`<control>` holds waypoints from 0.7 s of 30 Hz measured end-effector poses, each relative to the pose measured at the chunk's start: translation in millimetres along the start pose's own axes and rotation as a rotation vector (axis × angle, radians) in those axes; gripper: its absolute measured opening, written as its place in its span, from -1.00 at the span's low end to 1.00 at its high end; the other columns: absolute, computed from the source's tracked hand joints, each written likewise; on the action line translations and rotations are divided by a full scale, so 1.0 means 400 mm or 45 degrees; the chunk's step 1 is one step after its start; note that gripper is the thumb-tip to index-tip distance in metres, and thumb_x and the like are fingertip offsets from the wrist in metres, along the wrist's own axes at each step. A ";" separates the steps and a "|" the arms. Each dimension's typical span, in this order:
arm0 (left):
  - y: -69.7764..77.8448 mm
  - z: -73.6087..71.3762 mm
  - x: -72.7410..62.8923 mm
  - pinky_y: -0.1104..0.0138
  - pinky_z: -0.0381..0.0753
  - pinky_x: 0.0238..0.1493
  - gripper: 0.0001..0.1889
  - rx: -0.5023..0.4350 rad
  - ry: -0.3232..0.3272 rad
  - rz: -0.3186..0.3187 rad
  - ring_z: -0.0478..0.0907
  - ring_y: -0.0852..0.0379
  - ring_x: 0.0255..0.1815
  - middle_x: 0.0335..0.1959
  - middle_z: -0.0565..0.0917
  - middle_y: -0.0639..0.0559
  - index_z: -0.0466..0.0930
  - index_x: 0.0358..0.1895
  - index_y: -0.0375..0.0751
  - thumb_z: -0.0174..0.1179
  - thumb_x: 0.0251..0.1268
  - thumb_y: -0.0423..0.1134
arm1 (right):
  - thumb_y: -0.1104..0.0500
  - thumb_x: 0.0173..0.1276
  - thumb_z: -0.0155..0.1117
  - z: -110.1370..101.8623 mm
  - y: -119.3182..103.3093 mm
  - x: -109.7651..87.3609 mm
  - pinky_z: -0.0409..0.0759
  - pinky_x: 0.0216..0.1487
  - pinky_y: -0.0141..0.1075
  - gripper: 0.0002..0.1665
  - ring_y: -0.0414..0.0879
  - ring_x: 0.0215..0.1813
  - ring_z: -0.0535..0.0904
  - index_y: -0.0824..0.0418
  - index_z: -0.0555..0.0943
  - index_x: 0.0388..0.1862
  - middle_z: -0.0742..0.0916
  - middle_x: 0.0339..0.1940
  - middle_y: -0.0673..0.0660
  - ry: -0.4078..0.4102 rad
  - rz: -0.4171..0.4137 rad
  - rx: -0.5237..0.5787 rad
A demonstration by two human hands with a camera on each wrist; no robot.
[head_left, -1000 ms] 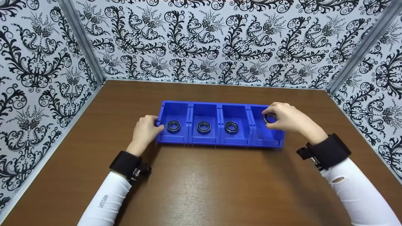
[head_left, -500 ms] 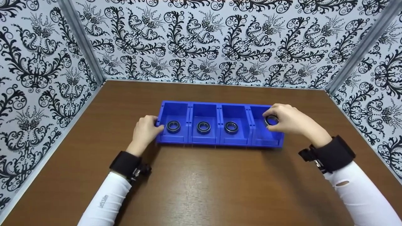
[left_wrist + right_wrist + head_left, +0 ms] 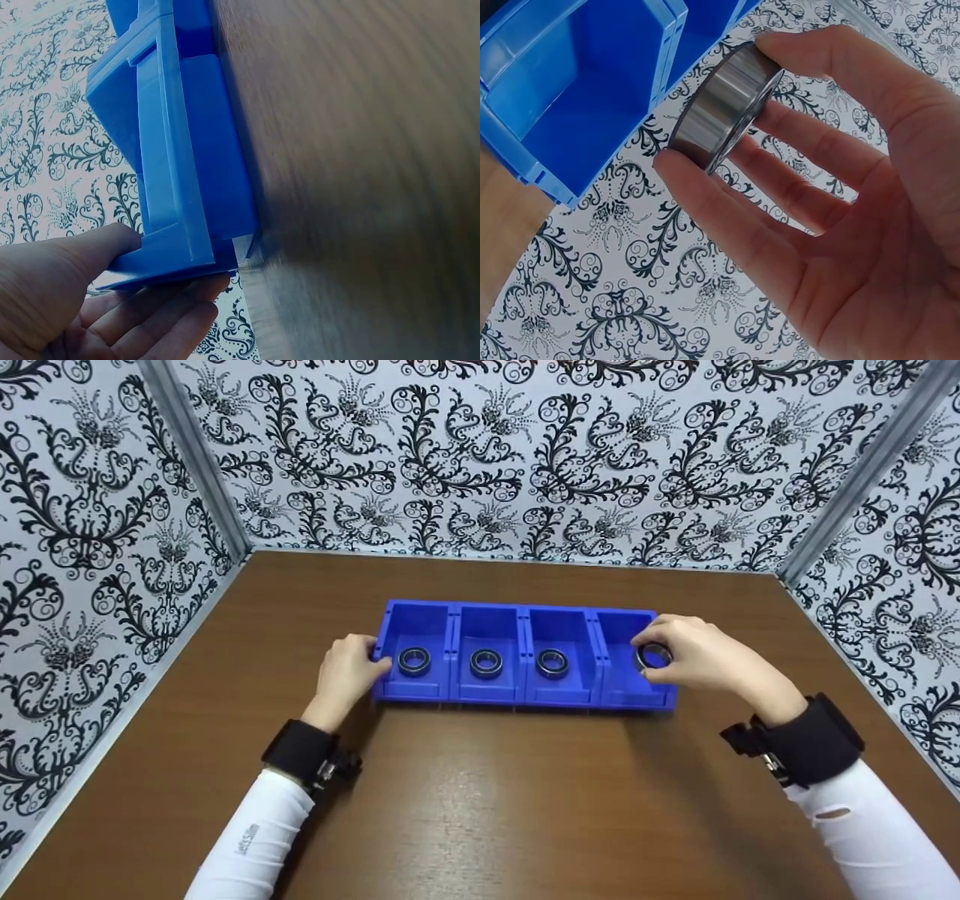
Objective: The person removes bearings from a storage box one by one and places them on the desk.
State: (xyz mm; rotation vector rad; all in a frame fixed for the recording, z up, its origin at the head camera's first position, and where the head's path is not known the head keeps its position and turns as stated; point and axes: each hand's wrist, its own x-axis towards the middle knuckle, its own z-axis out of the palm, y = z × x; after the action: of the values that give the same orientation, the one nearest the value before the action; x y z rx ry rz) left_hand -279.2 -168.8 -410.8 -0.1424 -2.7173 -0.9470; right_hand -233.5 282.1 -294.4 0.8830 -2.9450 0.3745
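Observation:
A row of joined blue bins stands on the table. In each of the three left compartments lies one ball bearing: the leftmost bearing, the second bearing and the third bearing. My right hand pinches another bearing by its outer rim between thumb and finger, above the rightmost compartment. Its shiny steel outer ring shows in the right wrist view. My left hand grips the left side wall of the bins; in the left wrist view the thumb is inside and the fingers are underneath outside.
The brown wooden table extends in front of and behind the bins. Patterned black-and-white panels rise at the back and both sides, with grey metal posts at the corners.
My right hand has drifted slightly right and toward me with the pinched bearing. The left hand, the bins and the three lying bearings look nearly unmoved.

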 end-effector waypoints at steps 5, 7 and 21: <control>0.001 0.001 0.000 -0.01 0.54 -0.38 -0.83 0.003 0.001 -0.005 0.48 -0.03 -0.47 -0.43 0.68 -0.15 0.75 -0.25 -0.31 0.31 0.11 -0.32 | 0.23 0.13 0.46 0.000 -0.005 -0.008 0.59 -0.07 0.04 -0.60 0.13 -0.05 0.63 0.33 0.73 -0.03 0.71 -0.08 0.22 -0.007 -0.004 0.000; 0.000 0.001 0.000 -0.01 0.54 -0.37 -0.84 0.002 0.000 -0.008 0.48 -0.04 -0.47 -0.43 0.68 -0.14 0.75 -0.26 -0.30 0.32 0.11 -0.31 | 0.23 0.13 0.45 -0.001 -0.008 -0.011 0.60 -0.07 0.04 -0.60 0.14 -0.06 0.64 0.33 0.73 -0.03 0.71 -0.08 0.23 -0.005 -0.006 -0.001; 0.001 0.002 0.000 -0.05 0.50 -0.46 -0.95 0.023 0.034 -0.001 0.44 -0.09 -0.53 -0.54 0.63 -0.11 0.70 -0.44 -0.20 0.31 0.01 -0.31 | 0.24 0.11 0.48 0.013 -0.015 -0.043 0.61 -0.14 0.02 -0.64 0.09 -0.11 0.66 0.30 0.74 -0.07 0.72 -0.13 0.16 0.025 -0.059 -0.014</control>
State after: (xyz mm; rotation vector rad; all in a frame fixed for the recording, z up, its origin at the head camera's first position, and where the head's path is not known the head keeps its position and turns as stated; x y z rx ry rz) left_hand -279.1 -167.9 -411.0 -0.1240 -2.7008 -0.9181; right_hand -215.8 285.3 -300.0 0.9392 -2.9002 0.3618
